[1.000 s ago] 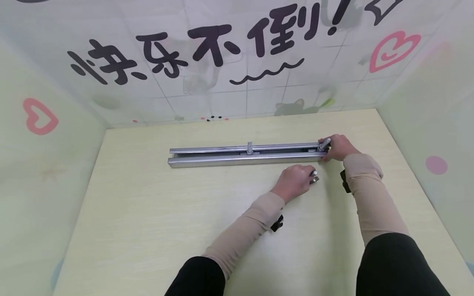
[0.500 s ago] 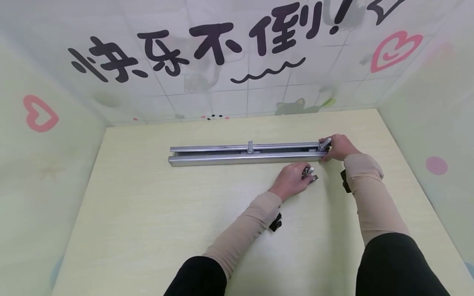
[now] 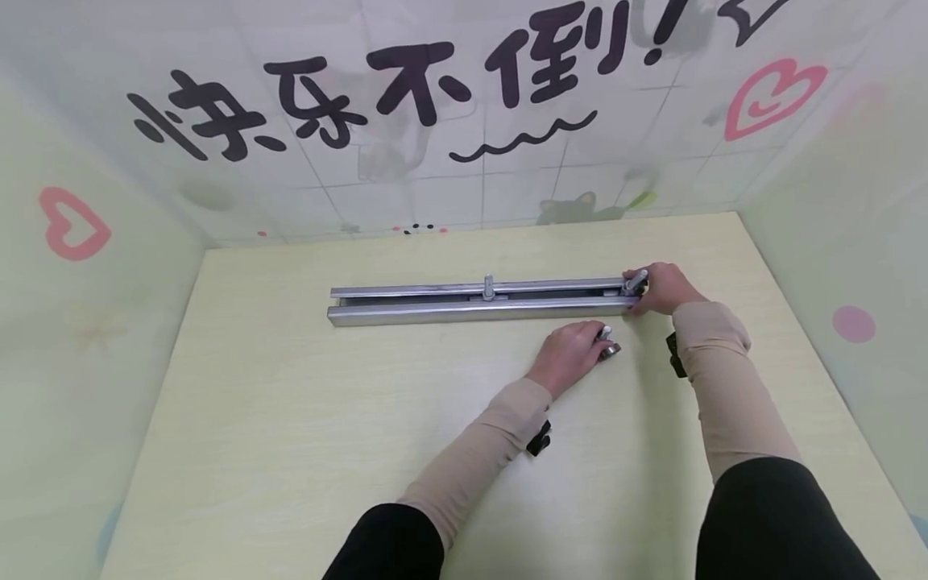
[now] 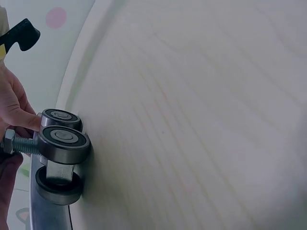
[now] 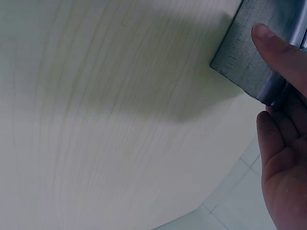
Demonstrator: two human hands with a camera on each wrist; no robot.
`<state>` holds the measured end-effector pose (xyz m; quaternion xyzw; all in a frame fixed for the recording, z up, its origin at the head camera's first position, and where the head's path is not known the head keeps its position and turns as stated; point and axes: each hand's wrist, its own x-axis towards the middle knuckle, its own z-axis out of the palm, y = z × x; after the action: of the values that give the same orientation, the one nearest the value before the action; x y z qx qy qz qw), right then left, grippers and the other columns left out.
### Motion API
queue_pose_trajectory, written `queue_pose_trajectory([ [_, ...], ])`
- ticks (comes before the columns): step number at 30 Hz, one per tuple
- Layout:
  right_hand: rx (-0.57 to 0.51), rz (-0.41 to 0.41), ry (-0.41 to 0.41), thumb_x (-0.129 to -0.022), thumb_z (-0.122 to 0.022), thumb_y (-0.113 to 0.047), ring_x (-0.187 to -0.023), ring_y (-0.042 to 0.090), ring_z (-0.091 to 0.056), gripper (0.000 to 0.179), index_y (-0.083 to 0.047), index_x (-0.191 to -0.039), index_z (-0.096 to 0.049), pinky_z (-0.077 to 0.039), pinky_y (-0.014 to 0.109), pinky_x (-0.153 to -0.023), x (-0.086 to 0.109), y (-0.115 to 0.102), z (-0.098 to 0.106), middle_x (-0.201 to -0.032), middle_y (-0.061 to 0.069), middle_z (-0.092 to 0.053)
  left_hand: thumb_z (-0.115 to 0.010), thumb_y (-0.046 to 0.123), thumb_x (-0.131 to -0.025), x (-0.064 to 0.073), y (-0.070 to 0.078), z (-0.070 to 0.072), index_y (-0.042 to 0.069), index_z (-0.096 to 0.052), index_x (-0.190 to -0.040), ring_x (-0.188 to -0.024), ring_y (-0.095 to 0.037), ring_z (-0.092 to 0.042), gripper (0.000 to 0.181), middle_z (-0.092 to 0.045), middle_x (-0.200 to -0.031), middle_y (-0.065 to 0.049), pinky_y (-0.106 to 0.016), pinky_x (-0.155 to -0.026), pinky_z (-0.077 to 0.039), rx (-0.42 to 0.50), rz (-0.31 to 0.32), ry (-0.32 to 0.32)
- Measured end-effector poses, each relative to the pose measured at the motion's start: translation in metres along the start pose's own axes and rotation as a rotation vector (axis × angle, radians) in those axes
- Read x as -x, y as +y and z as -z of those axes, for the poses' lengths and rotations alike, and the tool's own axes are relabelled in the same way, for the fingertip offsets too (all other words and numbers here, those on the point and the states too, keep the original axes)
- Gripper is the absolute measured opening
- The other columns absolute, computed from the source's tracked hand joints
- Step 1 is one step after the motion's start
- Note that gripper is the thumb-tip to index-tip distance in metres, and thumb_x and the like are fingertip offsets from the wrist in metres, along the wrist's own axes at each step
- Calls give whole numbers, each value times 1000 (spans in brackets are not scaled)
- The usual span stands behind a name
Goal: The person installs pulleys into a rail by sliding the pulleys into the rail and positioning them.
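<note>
In the head view, a long silvery steel track (image 3: pixel 406 316) with a slot along its top lies across the far part of the table. Bolts stand out of the slot: one upright bolt (image 3: pixel 489 287) mid-track, one tilted bolt (image 3: pixel 635 282) at the right end. My right hand (image 3: pixel 665 288) grips that end; its thumb (image 5: pixel 273 45) lies on the track's side in the right wrist view. Nearer to me, my left hand (image 3: pixel 569 354) holds a roller trolley (image 4: pixel 64 146) by its threaded bolt (image 4: pixel 28 145). Several bearing wheels show on the trolley; the left fingers are partly cut off in the left wrist view.
The pale wood-patterned table (image 3: pixel 290 435) carries the track near its back edge. Printed sheets form a back wall (image 3: pixel 406 181) and side walls (image 3: pixel 834 242) around it. A black wrist camera (image 3: pixel 538 439) sits on the left forearm, another (image 3: pixel 676 356) on the right.
The left hand has shifted slightly left, and the roller trolley has turned in its fingers. The right hand and the track stay put.
</note>
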<state>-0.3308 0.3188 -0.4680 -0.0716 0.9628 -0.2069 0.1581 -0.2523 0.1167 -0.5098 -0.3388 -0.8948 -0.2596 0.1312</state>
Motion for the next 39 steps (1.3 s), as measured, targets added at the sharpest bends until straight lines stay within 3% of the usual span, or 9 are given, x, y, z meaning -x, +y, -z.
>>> queue_pose_trajectory([
  [7,9,-6,-16,-61,-81,-13,-101,43,-48,72,4,-124,-50,-37,53,-92,0,-2,1,-117,36,-49,-60,23,-88,3,-6,8,8,-65,-95,-78,-10,-64,17,-68,-87,1,-19,-67,-52,-12,13,31],
  [16,10,-1,0,-59,-81,-12,-101,44,-48,72,5,-122,-51,-35,53,-95,-1,-1,0,-115,35,-51,-58,17,-89,10,-14,27,8,-58,-80,-65,-11,-60,12,-61,-71,0,-21,-59,-50,49,33,61],
  [22,5,1,-3,-60,-81,-11,-100,41,-48,72,5,-123,-51,-36,53,-94,-1,0,-1,-115,35,-51,-57,14,-88,19,-17,35,7,-61,-83,-73,-13,-62,9,-65,-76,-2,-24,-64,-52,62,48,67],
  [32,-7,1,11,-58,-82,-11,-98,40,-49,72,6,-121,-52,-37,52,-93,0,-2,0,-115,35,-51,-57,13,-88,33,-21,36,6,-64,-90,-72,-12,-62,9,-67,-78,-1,-22,-63,-51,86,54,55],
  [39,-12,-11,-5,-60,-81,-10,-99,39,-48,71,5,-123,-51,-37,52,-94,-1,-1,-2,-117,35,-50,-58,12,-88,38,-22,35,5,-64,-90,-71,-13,-62,10,-67,-78,-3,-23,-62,-52,93,35,81],
])
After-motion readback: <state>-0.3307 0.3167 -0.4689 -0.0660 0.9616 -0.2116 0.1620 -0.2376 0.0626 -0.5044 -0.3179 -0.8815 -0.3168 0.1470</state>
